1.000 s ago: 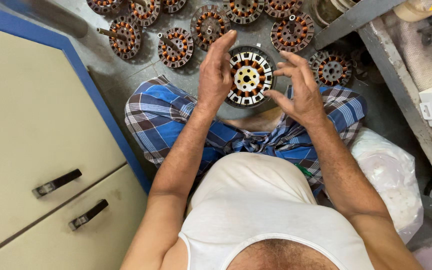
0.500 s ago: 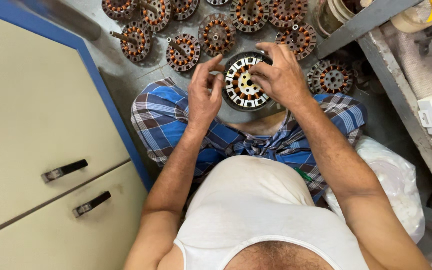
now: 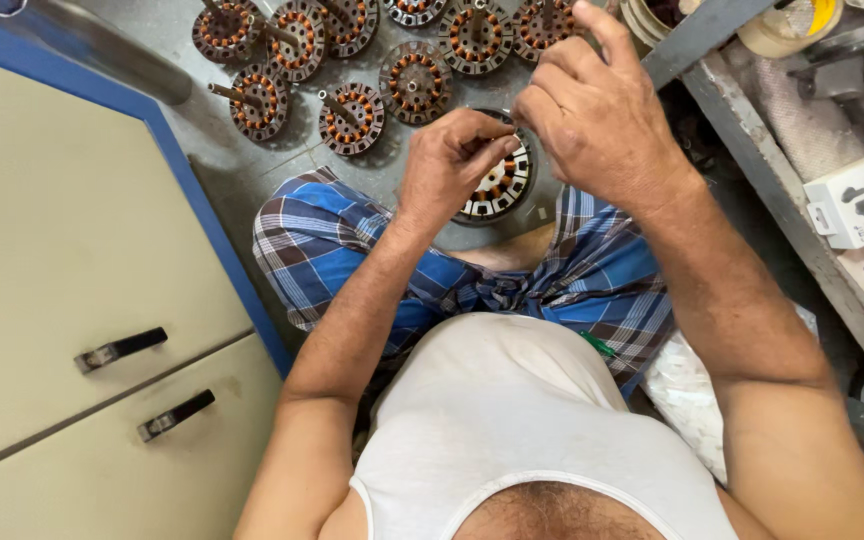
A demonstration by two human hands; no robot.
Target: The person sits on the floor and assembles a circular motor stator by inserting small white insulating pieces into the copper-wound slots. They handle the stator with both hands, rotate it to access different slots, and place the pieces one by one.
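Note:
I sit on the floor with a round motor stator [image 3: 500, 186] over my lap; it has a white core and copper windings. My left hand [image 3: 447, 165] curls over its left and upper edge and grips it, hiding that side. Just above the stator, my right hand [image 3: 597, 110] is raised with fingertips pinched together, meeting the left fingertips. Whatever they pinch is too thin to make out. My checked blue cloth [image 3: 352, 250] lies under the stator.
Several wound stators [image 3: 352, 118] with shafts lie on the grey floor ahead. A cream cabinet [image 3: 62, 230] with a blue edge and two black drawer handles stands at left. At right are a grey metal shelf frame [image 3: 752, 130], a white socket box [image 3: 857, 200] and a white bag [image 3: 687, 390].
Both hands were spread around the stator's rim. They have since closed and come together at its upper edge, and the right hand has lifted towards the camera.

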